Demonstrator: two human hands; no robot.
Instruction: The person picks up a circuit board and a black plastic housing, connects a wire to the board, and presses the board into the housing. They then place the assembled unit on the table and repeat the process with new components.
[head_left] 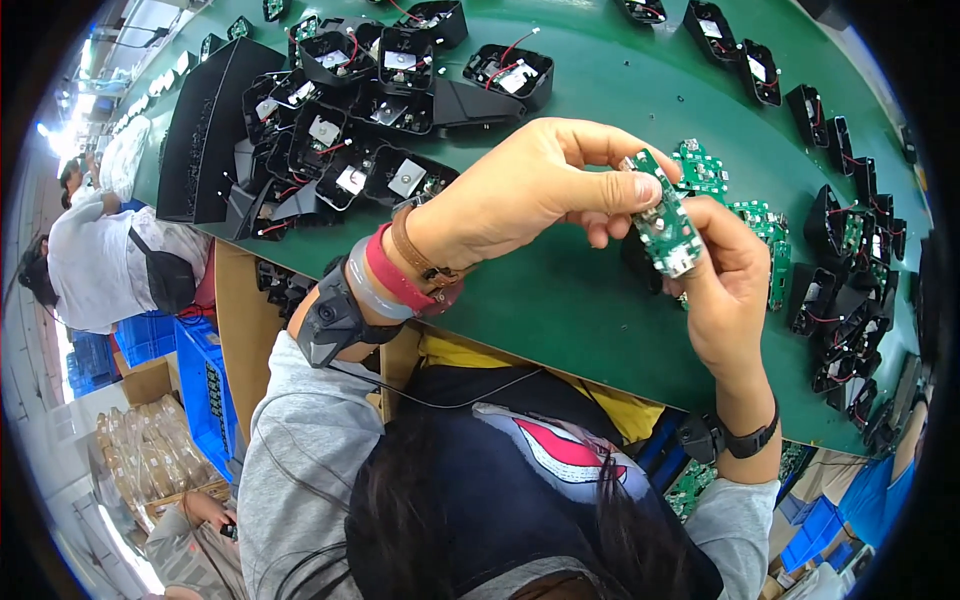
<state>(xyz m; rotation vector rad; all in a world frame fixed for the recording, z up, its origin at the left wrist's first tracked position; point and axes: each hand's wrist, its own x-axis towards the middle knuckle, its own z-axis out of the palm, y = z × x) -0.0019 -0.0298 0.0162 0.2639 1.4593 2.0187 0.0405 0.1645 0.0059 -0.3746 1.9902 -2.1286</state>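
Note:
Above the green tabletop (520,300), both my hands hold one narrow green circuit board (668,232). My left hand (560,185) pinches its upper end between thumb and fingers. My right hand (730,285) grips the lower end, next to a silvery connector, with its fingers curled behind. Something dark shows beneath the board between my hands, mostly hidden, and I cannot make it out. Just beyond my right hand lie more green circuit boards (703,170), partly covered by my fingers.
Black housings (405,180) with red wires and metal plates are piled at the left, beside a tall black bin (205,140). More black housings (840,320) line the right side. Blue crates (207,385) stand below the table at left, where another person (110,260) is nearby.

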